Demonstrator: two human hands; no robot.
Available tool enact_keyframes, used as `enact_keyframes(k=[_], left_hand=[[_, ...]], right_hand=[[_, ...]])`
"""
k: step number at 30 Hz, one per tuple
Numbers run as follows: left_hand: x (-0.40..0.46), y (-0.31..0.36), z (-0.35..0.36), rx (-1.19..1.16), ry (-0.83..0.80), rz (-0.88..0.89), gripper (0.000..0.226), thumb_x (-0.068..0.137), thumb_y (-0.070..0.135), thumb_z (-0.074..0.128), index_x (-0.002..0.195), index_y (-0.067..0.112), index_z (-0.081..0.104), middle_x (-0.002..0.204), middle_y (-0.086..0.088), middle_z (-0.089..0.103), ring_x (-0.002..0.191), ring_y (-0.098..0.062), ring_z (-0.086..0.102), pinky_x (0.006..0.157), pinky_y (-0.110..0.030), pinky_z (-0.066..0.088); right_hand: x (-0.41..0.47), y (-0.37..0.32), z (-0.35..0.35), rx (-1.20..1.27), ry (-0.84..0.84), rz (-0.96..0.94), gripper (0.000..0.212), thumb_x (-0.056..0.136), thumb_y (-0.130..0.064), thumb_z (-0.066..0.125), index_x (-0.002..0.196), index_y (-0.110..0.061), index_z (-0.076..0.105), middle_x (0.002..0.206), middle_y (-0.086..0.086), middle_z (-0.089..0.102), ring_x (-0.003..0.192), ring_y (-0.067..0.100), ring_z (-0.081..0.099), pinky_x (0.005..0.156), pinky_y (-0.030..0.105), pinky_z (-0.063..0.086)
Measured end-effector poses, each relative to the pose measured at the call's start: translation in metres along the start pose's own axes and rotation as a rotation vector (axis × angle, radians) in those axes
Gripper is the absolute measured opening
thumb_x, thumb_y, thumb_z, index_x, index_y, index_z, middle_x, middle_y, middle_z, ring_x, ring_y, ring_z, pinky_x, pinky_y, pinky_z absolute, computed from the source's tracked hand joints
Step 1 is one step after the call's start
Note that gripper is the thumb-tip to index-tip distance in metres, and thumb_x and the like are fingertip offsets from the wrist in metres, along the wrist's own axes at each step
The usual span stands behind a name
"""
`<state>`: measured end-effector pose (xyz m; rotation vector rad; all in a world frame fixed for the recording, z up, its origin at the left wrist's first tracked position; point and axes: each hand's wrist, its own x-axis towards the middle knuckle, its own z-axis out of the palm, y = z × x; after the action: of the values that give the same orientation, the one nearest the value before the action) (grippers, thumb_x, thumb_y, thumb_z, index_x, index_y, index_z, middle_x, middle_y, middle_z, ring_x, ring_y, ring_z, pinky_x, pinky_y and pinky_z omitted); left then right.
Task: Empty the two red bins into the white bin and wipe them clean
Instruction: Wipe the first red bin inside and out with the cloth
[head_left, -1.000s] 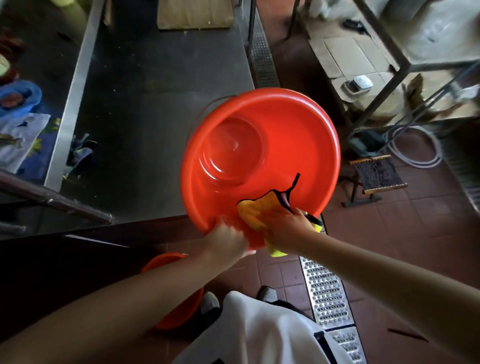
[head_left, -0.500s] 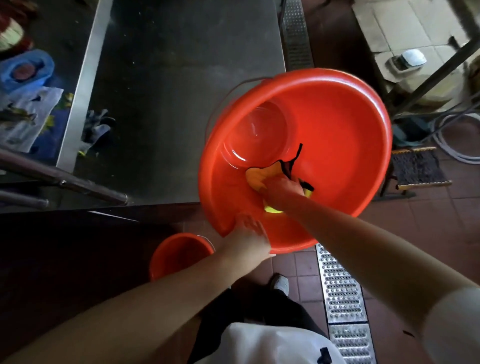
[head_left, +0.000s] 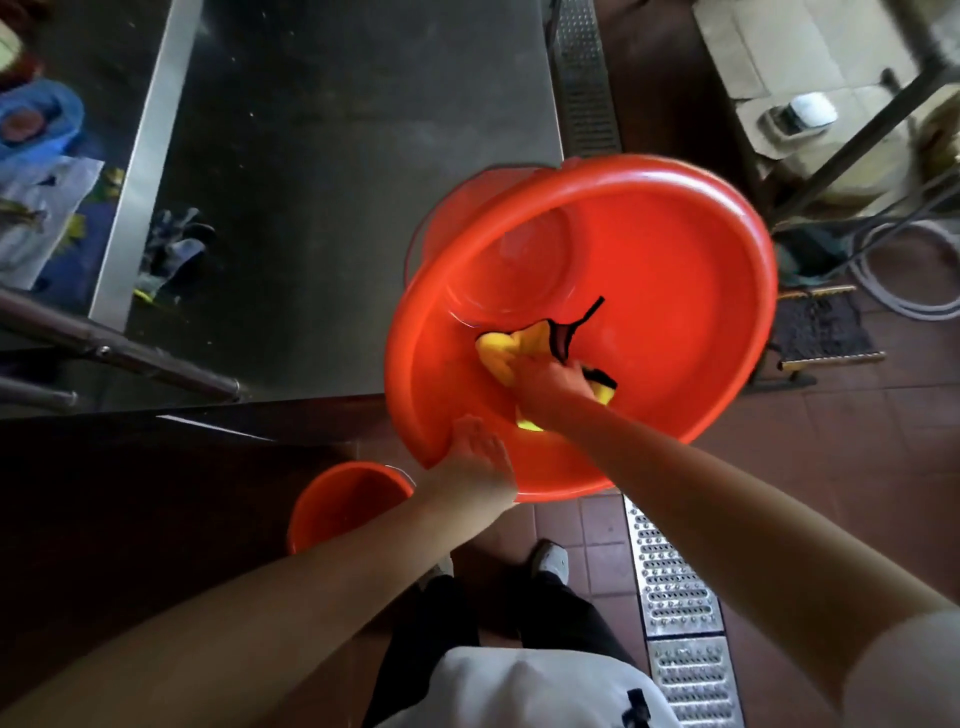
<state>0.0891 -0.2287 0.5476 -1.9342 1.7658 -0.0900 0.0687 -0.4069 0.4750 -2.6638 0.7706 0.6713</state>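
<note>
A large red bin (head_left: 670, 270) is held tilted in the air at the steel table's front right corner, its open mouth facing me. My left hand (head_left: 478, 457) grips its near rim from below. Inside it, my right hand (head_left: 550, 384) holds a yellow cloth with black trim (head_left: 514, 345) and presses it against the lower inner wall near the base. A second, smaller red bin (head_left: 343, 501) stands on the floor below my left arm, partly hidden by it. No white bin shows in the head view.
A dark steel table (head_left: 337, 182) fills the upper left, with gloves (head_left: 171, 260) near its left edge. A metal floor drain grate (head_left: 670, 582) runs along the tiled floor on the right. A small stool (head_left: 826, 332), hoses and a metal rack stand at right.
My right hand moved the cloth from the near rim deeper into the bin toward its base. The bin shifted right and closer in view, and the floor bin came more into sight.
</note>
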Motion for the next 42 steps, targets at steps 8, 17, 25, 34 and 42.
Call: enact_keyframes(k=[8,17,25,34,42], left_hand=[[-0.004,-0.008,-0.010,0.128,-0.167,0.049,0.071,0.091,0.054,0.048,0.120,-0.009,0.062,0.120,-0.039,0.058,0.111,-0.051,0.059,0.097,-0.056,0.047],[-0.010,-0.040,-0.007,0.142,-0.025,0.079,0.038,0.073,0.034,0.069,0.097,0.006,0.078,0.094,-0.016,0.075,0.086,-0.029,0.073,0.079,-0.040,0.058],[-0.018,-0.080,0.000,0.326,0.033,0.164,0.038,0.098,0.014,0.040,0.124,-0.007,0.056,0.120,-0.027,0.064,0.113,-0.042,0.058,0.105,-0.055,0.035],[0.005,-0.007,-0.005,-0.150,-0.118,-0.014,0.091,0.092,0.063,0.046,0.151,-0.001,0.020,0.154,-0.028,0.027,0.138,-0.048,0.030,0.114,-0.058,0.021],[0.017,-0.004,-0.004,-0.129,-0.004,0.002,0.080,0.098,0.060,0.033,0.132,-0.011,0.048,0.135,-0.041,0.045,0.123,-0.055,0.047,0.106,-0.057,0.035]], right_hand=[[-0.116,0.006,0.002,-0.028,0.029,-0.113,0.073,0.086,-0.068,0.018,0.150,-0.038,0.038,0.152,-0.010,0.041,0.143,0.020,0.029,0.106,0.045,0.030],[-0.136,0.020,-0.006,-0.308,0.091,-0.259,0.095,0.078,-0.063,0.067,0.157,-0.028,0.027,0.156,-0.004,0.040,0.142,0.018,0.039,0.107,0.038,0.033],[-0.148,0.060,-0.030,-0.666,0.230,-0.335,0.044,0.078,-0.024,0.050,0.118,-0.017,0.067,0.109,0.002,0.068,0.103,0.028,0.064,0.078,0.038,0.047],[-0.138,0.075,-0.029,-0.643,0.398,-0.458,0.034,0.075,-0.020,0.063,0.107,-0.018,0.072,0.102,0.000,0.072,0.098,0.026,0.067,0.076,0.036,0.050],[-0.128,0.056,-0.030,-0.417,0.117,-0.232,0.066,0.090,-0.067,0.046,0.145,-0.030,0.044,0.139,-0.003,0.053,0.135,0.023,0.040,0.106,0.042,0.031]])
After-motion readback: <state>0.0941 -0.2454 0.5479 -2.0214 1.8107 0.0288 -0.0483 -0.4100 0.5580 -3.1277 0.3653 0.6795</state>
